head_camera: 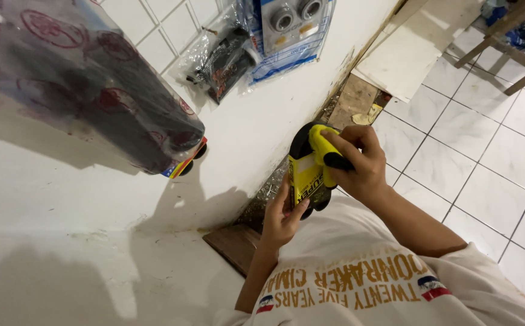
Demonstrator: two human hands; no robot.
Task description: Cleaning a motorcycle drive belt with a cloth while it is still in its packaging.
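Both my hands hold a yellow and black suction-cup tool (308, 164) with a yellow card label, close to my chest over the floor edge. My right hand (359, 163) wraps its yellow handle from the right, fingers over the black grip. My left hand (282, 218) supports the tool from below, thumb against the label. The black round cup faces away from me, toward the white counter side.
A white counter (81, 241) fills the left. On it lie a plastic-wrapped dark bundle (87, 90), a bagged black part (223, 60) and a blister pack with two round pieces (293, 30). White floor tiles (492, 157), a loose tile slab (407, 54) and a wooden frame (510, 42) are at right.
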